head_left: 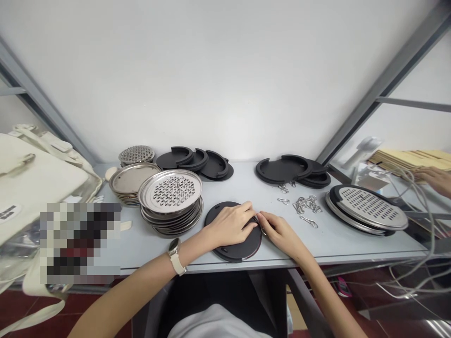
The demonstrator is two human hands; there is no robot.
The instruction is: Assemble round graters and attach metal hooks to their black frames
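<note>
A black round holder (pixel 239 249) lies flat near the table's front edge. My left hand (pixel 232 223) rests across its top and holds it down, fingers bent toward the right rim. My right hand (pixel 280 232) is closed in a pinch at that rim, beside my left fingertips. A bit of a shiny metal wire clip (pixel 264 231) shows under my right fingers; the rest of it is hidden. Loose wire clips (pixel 306 204) lie in a small heap to the right. Left of the holder stands a stack of round metal grater plates (pixel 171 191), the top one with raised teeth.
More metal plates (pixel 134 179) are stacked at the left. Black holders (pixel 214 164) lie along the wall, with others (pixel 282 169) at right. Grater discs (pixel 373 206) sit on the right end. A cream bag (pixel 38 173) stands left. Another person's hand (pixel 435 178) is beyond white cables (pixel 428 225).
</note>
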